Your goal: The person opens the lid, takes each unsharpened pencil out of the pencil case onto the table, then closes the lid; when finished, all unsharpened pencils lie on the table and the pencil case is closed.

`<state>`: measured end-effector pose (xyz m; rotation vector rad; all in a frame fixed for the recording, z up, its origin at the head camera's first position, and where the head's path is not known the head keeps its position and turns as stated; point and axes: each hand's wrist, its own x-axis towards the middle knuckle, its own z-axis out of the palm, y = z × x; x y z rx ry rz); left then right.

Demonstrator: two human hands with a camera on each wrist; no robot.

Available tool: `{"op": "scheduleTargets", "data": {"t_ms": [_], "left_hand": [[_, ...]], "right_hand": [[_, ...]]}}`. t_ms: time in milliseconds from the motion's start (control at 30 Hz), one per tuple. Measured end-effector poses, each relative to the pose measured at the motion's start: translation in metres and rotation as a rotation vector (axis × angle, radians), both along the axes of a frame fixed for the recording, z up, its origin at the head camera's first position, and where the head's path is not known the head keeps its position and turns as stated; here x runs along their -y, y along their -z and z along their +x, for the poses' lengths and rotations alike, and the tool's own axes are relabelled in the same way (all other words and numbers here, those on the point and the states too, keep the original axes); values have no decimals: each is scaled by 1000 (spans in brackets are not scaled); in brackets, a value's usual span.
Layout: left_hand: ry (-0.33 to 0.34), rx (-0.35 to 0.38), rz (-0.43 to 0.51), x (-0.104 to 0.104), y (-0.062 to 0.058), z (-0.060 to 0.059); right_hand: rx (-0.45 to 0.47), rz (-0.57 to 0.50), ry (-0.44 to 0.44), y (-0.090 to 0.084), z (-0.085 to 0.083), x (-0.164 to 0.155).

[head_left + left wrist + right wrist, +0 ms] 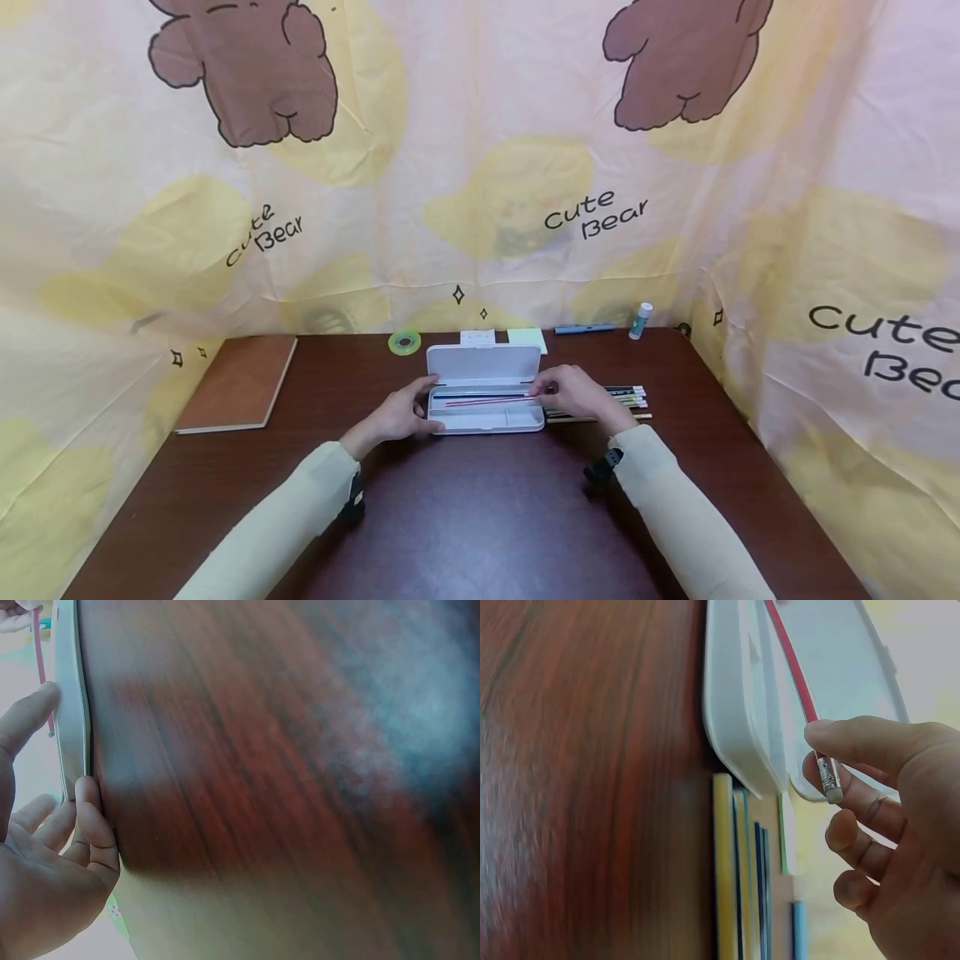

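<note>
An open white pencil case (480,422) lies on the table with its lid (483,364) raised at the back. My left hand (393,414) grips the case's left end, thumb near the front corner and fingers toward the back. Thumb and index finger of my right hand (900,795) pinch a red pencil (799,675) close to its white eraser end. That pencil stretches leftward over the back compartment, where a dark pencil (465,397) also shows. Several pencils (637,403) lie to the right of the case, partly hidden by the right hand and forearm.
A brown notebook (240,383) lies at the left. Along the back are a green tape roll (405,342), a white paper piece (477,337), pale green sticky notes (528,337), a blue pen (585,329) and an upright glue stick (640,322). A printed curtain surrounds the table.
</note>
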<state>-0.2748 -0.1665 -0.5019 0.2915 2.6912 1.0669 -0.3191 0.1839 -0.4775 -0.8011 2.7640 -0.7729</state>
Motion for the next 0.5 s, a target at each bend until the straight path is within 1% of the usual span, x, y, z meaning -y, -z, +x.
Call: {"op": "scheduleTargets", "data": {"t_ms": [133,367,500], "left_hand": [[11,-5,10,0,-1,0],[18,-19,18,0,1,0],[27,-25,20,1,1,-1]], "right_hand": [[-28,-4,11,-3,1,-12],[-1,-6,58,-9,2,-42],[12,-8,102,-11,2,-60]]}}
